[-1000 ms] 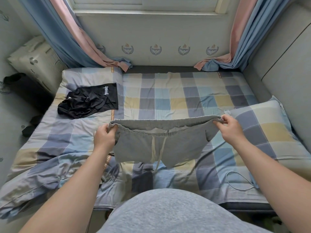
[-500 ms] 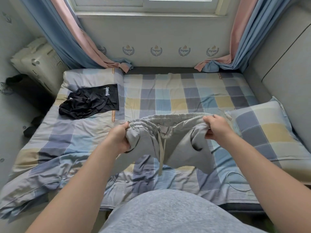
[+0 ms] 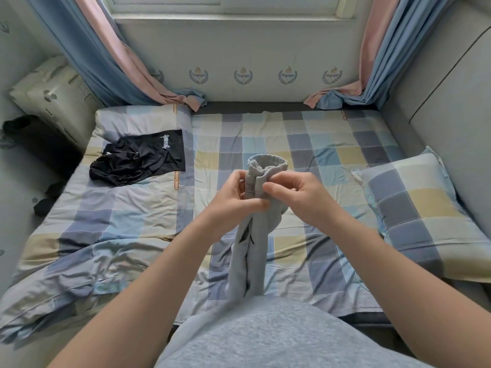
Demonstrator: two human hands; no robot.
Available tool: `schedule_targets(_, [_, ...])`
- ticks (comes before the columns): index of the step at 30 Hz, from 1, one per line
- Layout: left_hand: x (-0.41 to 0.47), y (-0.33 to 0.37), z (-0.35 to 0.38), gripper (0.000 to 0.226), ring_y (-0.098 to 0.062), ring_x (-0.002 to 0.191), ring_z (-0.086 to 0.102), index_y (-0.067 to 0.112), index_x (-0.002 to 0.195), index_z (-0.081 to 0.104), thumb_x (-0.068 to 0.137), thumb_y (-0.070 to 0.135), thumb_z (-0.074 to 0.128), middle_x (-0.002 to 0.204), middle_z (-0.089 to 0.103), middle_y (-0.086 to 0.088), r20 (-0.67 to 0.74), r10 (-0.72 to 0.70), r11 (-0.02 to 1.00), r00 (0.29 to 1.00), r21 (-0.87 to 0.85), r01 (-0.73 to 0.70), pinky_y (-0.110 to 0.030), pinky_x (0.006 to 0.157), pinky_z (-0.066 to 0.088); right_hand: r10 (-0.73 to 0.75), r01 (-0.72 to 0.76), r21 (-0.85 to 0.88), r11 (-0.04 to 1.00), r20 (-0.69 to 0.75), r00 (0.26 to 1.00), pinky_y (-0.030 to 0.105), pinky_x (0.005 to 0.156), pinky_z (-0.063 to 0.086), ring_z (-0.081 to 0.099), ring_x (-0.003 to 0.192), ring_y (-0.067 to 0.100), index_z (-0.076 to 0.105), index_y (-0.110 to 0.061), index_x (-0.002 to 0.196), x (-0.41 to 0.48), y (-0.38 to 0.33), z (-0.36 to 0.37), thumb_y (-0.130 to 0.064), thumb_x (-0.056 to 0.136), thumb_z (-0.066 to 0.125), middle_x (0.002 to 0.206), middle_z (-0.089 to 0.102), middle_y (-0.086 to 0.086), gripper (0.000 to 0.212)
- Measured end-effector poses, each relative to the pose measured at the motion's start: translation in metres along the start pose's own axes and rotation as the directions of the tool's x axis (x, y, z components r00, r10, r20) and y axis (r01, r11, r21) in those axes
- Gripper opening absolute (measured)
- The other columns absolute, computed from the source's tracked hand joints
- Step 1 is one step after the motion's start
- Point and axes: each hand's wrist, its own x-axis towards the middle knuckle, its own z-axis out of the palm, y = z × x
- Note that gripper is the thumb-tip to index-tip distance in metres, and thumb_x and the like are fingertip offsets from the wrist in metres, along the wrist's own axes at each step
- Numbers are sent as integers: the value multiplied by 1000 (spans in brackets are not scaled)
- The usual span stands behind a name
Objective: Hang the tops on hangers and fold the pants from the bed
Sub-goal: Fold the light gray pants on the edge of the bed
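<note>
Left hand [image 3: 233, 200] and right hand [image 3: 300, 195] converged, seemingly pinching grey pants [image 3: 249, 258] between.

The bed [image 3: 265, 134] before you has a checked sheet. Far left of your fingers [image 3: 276, 185] and a bit past them, black clothes [image 3: 138, 160] lie in a heap on a rumpled checked quilt [image 3: 93, 248]. Right of your fingers sits a checked pillow [image 3: 414, 208].

One view, head-worn wide-angle: set at the bed's [image 3: 265, 134] near edge, facing forward and down toward the window [image 3: 225, 6] wall, close above the wearer's torso [image 3: 265, 338].
</note>
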Motion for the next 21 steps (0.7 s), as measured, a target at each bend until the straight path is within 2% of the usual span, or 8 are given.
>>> schedule_targets(3, [2, -5, 0, 42, -18, 89, 63, -1, 110, 53, 77, -2, 79, 97, 65, -12, -126, 72, 995, 989, 81, -62, -35, 81, 52, -84, 81, -75, 994, -36, 996, 17, 81, 45, 60, 88, 4, 76, -23, 88, -3, -2, 0, -18, 95, 63, 95, 66, 4, 16])
schedule_targets(6, [2, -9, -8, 24, -16, 89, 62, 5, 102, 57, 84, -4, 71, 94, 67, -9, -152, 82, 995, 985, 74, -71, -36, 85, 49, -114, 101, -65, 993, -237, 965, 23, 83, 50, 61, 96, 8, 70, -28, 95, -3, 8, -7, -31, 89, 62, 106, 65, 3, 11])
schedule_targets(9, [-2, -7, -19, 33, -16, 94, 62, 1, 107, 58, 76, 7, 69, 96, 69, -4, -55, 46, 998, 997, 40, -44, -32, 89, 47, 34, -47, -38, 998, -292, 956, 30, 105, 41, 45, 130, 5, 51, -38, 131, -4, 31, -21, -55, 81, 65, 142, 48, -7, 54])
schedule_targets(11, [-4, -4, -24, 43, -20, 98, 59, -8, 115, 53, 76, 7, 67, 101, 65, -9, 7, 33, 999, 999, 11, -33, -37, 94, 43, 169, -167, 25, 986, -161, 972, 34, 115, 25, 22, 146, 7, 27, -43, 150, -7, 45, -26, -73, 66, 69, 161, 24, -12, 97])
schedule_targets(13, [-6, -2, -29, 47, -23, 102, 57, -10, 121, 51, 78, 4, 65, 107, 62, -14, 52, 22, 999, 998, -32, -20, -41, 98, 41, 244, -244, 135, 960, 14, 970, 39, 119, 21, 17, 149, 10, 16, -42, 155, -9, 56, -27, -76, 56, 75, 165, 15, -10, 121])
schedule_targets(15, [-7, 0, -33, 47, -26, 106, 57, -7, 124, 53, 78, 3, 63, 112, 62, -16, 82, 2, 998, 997, -60, 3, -44, 102, 41, 258, -295, 296, 909, 158, 953, 40, 117, 33, 35, 145, 20, 26, -34, 154, -10, 63, -25, -58, 59, 84, 159, 35, 3, 114])
schedule_targets(17, [-9, 1, -37, 47, -26, 105, 59, -4, 124, 54, 79, 2, 63, 112, 63, -15, 90, -26, 996, 996, -81, 33, -41, 97, 45, 264, -338, 384, 859, 233, 936, 33, 103, 50, 59, 126, 22, 45, -27, 142, -10, 65, -21, -27, 69, 83, 139, 59, 11, 83])
schedule_targets(21, [-8, -11, -48, 44, -24, 100, 62, -4, 123, 55, 81, 1, 63, 109, 64, -15, 47, -94, 994, 994, -53, 97, -36, 89, 49, 283, -332, 276, 902, 203, 938, 30, 83, 58, 70, 97, 18, 65, -12, 121, -10, 69, -15, -4, 72, 83, 104, 74, 8, 53])
